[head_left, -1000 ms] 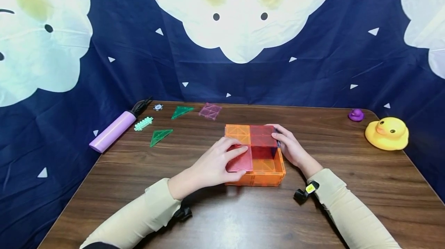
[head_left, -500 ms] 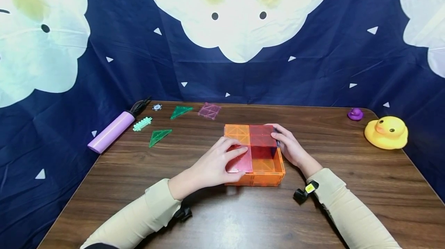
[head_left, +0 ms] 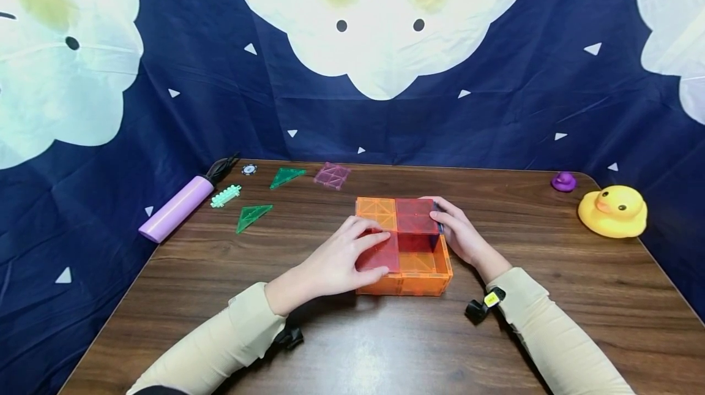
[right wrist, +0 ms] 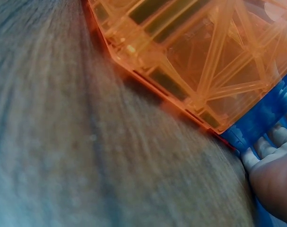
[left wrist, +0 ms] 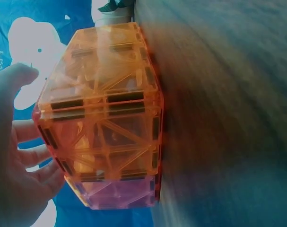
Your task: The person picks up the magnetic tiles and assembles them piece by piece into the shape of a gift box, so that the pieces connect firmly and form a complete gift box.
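An orange-sided box of translucent magnetic tiles (head_left: pixel 421 285) stands on the table. Its top has an orange tile (head_left: pixel 376 210) at the back left, a red tile (head_left: pixel 415 214) at the back right and another red tile (head_left: pixel 387 257) at the front left. The front right of the top is uncovered. My left hand (head_left: pixel 344 257) rests over the front-left red tile, thumb and fingers spread. At the back right corner, my right hand (head_left: pixel 459 233) holds the box, fingers against a blue side tile (right wrist: pixel 259 120). A purple tile (left wrist: pixel 117 193) shows in another side wall.
At the back left lie two green triangle tiles (head_left: pixel 254 217), a purple square tile (head_left: pixel 332 176), a mint toy piece (head_left: pixel 226 196), a round chip (head_left: pixel 249 169) and a lilac cylinder (head_left: pixel 177 208). A yellow duck (head_left: pixel 612 212) and small purple duck (head_left: pixel 563 182) stand right.
The front-left red tile has settled flat onto the top of the box, and my left fingers have loosened and shifted slightly left. My right hand has stayed in place.
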The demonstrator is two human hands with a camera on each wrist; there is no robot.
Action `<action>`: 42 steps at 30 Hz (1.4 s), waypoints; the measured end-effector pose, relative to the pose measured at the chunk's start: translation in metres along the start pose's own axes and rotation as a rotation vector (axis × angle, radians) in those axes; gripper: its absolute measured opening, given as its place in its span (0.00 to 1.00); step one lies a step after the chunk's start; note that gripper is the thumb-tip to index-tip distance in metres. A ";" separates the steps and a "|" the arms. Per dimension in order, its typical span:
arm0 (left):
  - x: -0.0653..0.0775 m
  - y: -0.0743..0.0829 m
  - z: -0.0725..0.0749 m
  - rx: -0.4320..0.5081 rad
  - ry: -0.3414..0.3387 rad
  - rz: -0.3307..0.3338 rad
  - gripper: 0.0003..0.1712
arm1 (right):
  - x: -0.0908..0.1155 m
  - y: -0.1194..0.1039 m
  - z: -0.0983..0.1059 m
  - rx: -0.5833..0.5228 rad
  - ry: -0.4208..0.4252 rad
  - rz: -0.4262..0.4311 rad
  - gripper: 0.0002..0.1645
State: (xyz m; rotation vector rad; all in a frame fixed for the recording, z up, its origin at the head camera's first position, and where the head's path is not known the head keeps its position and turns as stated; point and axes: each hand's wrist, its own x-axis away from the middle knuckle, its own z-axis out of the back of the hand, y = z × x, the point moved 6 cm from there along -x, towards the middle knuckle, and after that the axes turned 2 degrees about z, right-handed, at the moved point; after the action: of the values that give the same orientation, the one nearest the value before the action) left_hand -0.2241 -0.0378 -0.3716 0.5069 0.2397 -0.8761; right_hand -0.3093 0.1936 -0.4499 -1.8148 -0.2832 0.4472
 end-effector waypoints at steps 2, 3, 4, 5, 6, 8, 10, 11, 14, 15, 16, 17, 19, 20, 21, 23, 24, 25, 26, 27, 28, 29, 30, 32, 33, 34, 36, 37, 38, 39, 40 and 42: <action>-0.001 -0.003 0.004 0.028 0.021 0.015 0.29 | 0.000 0.000 0.001 -0.003 0.000 0.005 0.21; -0.003 -0.006 0.007 0.041 0.035 0.026 0.27 | 0.000 0.001 0.001 -0.006 0.000 0.006 0.21; -0.004 -0.011 0.009 0.047 0.050 0.043 0.26 | 0.000 0.001 0.002 -0.009 0.000 0.007 0.21; -0.006 -0.016 0.013 0.055 0.065 0.068 0.25 | 0.000 0.001 0.002 -0.011 -0.001 0.009 0.21; -0.007 -0.022 0.017 0.064 0.080 0.102 0.25 | 0.000 0.001 0.002 -0.013 0.000 0.009 0.21; -0.012 -0.039 0.025 0.074 0.110 0.191 0.25 | 0.000 0.000 0.002 -0.018 -0.002 0.011 0.21; -0.016 -0.059 0.033 0.070 0.132 0.287 0.26 | 0.000 0.000 0.001 -0.023 -0.010 0.012 0.21; -0.018 -0.070 0.037 0.067 0.138 0.333 0.26 | -0.001 0.000 0.000 -0.025 -0.014 0.015 0.21; -0.029 -0.102 0.043 0.028 0.145 0.434 0.27 | -0.001 0.000 0.000 -0.033 -0.018 0.015 0.21; -0.033 -0.113 0.043 0.018 0.138 0.463 0.27 | -0.001 0.000 0.000 -0.034 -0.017 0.014 0.21; -0.037 -0.123 0.041 0.011 0.126 0.488 0.27 | -0.001 0.000 0.000 -0.035 -0.014 0.014 0.21; -0.042 -0.134 0.038 0.003 0.112 0.510 0.27 | -0.001 0.000 0.001 -0.035 -0.011 0.014 0.21; -0.051 -0.155 0.031 -0.020 0.072 0.550 0.27 | -0.001 0.000 0.002 -0.037 -0.010 0.012 0.21; -0.055 -0.164 0.026 -0.037 0.051 0.562 0.26 | -0.001 0.000 0.002 -0.038 -0.010 0.012 0.21; -0.059 -0.173 0.022 -0.059 0.028 0.573 0.26 | -0.001 0.000 0.002 -0.037 -0.010 0.013 0.21; -0.065 -0.188 0.011 -0.106 -0.018 0.594 0.27 | 0.000 0.001 0.003 -0.036 -0.009 0.014 0.21; -0.067 -0.195 0.007 -0.129 -0.038 0.609 0.28 | 0.001 0.002 0.003 -0.035 -0.009 0.013 0.21; -0.068 -0.200 0.003 -0.148 -0.057 0.627 0.28 | 0.001 0.003 0.002 -0.034 -0.010 0.012 0.21; -0.068 -0.204 -0.001 -0.165 -0.073 0.646 0.29 | 0.001 0.003 0.002 -0.031 -0.012 0.013 0.20; -0.068 -0.208 -0.004 -0.179 -0.092 0.668 0.30 | 0.001 0.004 0.001 -0.030 -0.017 0.013 0.20; -0.067 -0.212 -0.007 -0.193 -0.108 0.690 0.32 | 0.001 0.005 0.000 -0.030 -0.020 0.013 0.20; -0.067 -0.214 -0.008 -0.205 -0.119 0.710 0.33 | 0.000 0.005 -0.001 -0.031 -0.022 0.016 0.20; -0.066 -0.216 -0.010 -0.219 -0.130 0.729 0.34 | 0.000 0.004 -0.002 -0.028 -0.022 0.020 0.20; -0.066 -0.220 -0.012 -0.243 -0.153 0.760 0.36 | -0.001 0.003 -0.002 -0.026 -0.020 0.029 0.20; -0.066 -0.221 -0.013 -0.251 -0.160 0.769 0.36 | -0.001 0.003 -0.002 -0.030 -0.021 0.034 0.20; -0.066 -0.221 -0.013 -0.254 -0.161 0.777 0.36 | -0.001 0.002 -0.002 -0.030 -0.022 0.039 0.20; -0.067 -0.221 -0.014 -0.246 -0.163 0.798 0.35 | 0.000 0.001 -0.002 -0.027 -0.023 0.043 0.20; -0.067 -0.221 -0.014 -0.235 -0.154 0.809 0.35 | 0.000 0.001 -0.002 -0.028 -0.024 0.042 0.20; -0.067 -0.221 -0.013 -0.223 -0.137 0.818 0.35 | 0.000 0.001 -0.001 -0.026 -0.026 0.041 0.20; -0.066 -0.221 -0.012 -0.207 -0.117 0.828 0.34 | 0.000 0.001 -0.001 -0.022 -0.027 0.041 0.20; -0.066 -0.220 -0.010 -0.188 -0.094 0.840 0.34 | 0.000 0.001 -0.001 -0.017 -0.024 0.040 0.20; -0.064 -0.220 -0.006 -0.144 -0.035 0.856 0.34 | -0.001 0.001 -0.001 -0.009 -0.023 0.039 0.21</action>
State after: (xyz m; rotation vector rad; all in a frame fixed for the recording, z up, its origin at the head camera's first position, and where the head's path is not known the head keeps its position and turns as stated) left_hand -0.4361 -0.1085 -0.4224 0.4020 0.0359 -0.0319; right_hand -0.3097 0.1924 -0.4502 -1.8273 -0.2662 0.4958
